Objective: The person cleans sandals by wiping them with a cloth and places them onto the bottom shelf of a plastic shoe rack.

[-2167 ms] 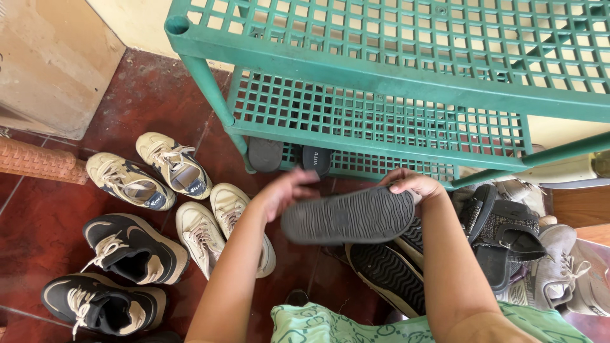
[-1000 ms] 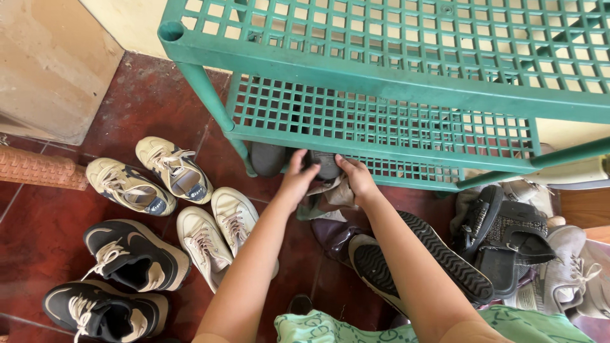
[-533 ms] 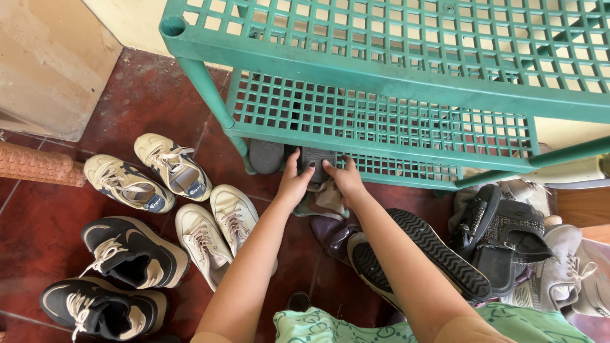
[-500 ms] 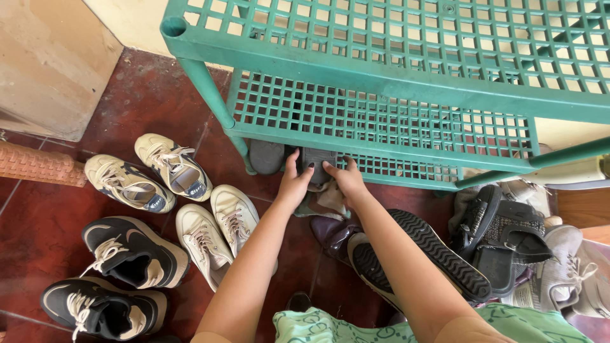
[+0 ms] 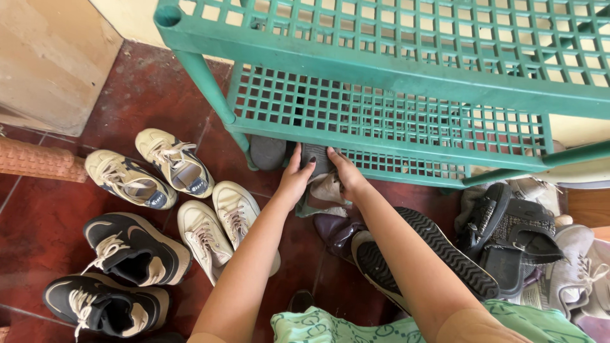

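Landmark: green plastic rack with grid shelves, seen from above; every place below is told from it.
Grey slipper: a dark grey slipper lies sole down on the lowest shelf of the rack, near the rack's front left leg; only its heel end shows past the shelf edge above it.
Second slipper: another grey slipper sits just beside the first one, closer to that leg, heel outward as well.
Left hand: the left hand is at the front edge of the lowest shelf, fingers straight and close together, pressed against the left side of the grey slipper's heel.
Right hand: the right hand is at the same edge, fingers gently curled, touching the right side of that heel; the 2 hands flank the slipper, with neither closed round it.
Cloth: a pale crumpled cloth lies on the floor just in front of the rack, below the hands.
Left of rack: 2 pairs of cream sneakers and 1 pair of black sneakers stand on the red tiled floor.
Right of rack: a heap of black shoes and a grey sneaker lies in front of the rack's right end.
Nearest the person: a black-soled shoe lies partly under the right forearm.
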